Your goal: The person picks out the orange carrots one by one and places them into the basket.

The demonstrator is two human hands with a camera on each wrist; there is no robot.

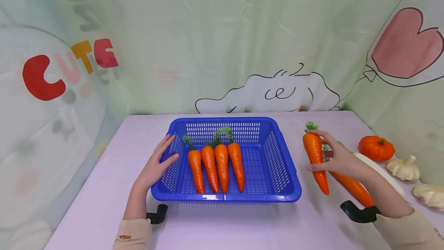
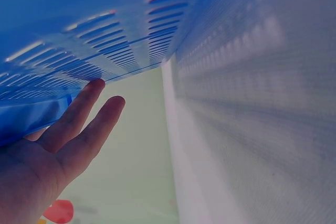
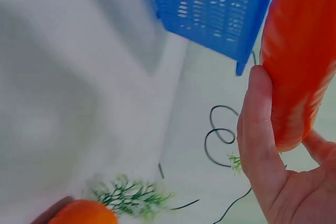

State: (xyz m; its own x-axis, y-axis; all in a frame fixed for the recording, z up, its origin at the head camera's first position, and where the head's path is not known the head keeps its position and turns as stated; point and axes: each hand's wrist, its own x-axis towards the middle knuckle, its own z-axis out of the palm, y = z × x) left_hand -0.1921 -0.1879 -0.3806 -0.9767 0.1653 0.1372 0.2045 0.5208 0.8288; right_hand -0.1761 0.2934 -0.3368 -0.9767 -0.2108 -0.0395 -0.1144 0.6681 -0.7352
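Upright at the right of the head view is a toy carrot [image 1: 313,146] with a green leafy top. My right hand [image 1: 341,159] pinches it between thumb and fingers, apart from the blue basket [image 1: 256,197]. In the right wrist view the carrot [image 3: 296,66] lies along the fingers. Several more carrots [image 1: 222,167] rest side by side inside the basket, tops toward the back. My left hand [image 1: 156,165] holds the basket's left rim, thumb over the inside. The left wrist view shows two extended fingers outside the slotted wall [image 2: 113,51].
Beneath the right hand another carrot [image 1: 355,190] lies on the table, beside a long white vegetable [image 1: 379,171], partly hidden by the forearm. Farther right are a small orange pumpkin [image 1: 376,148] and two garlic bulbs [image 1: 404,168]. A printed curtain [image 1: 173,49] hangs behind the table.
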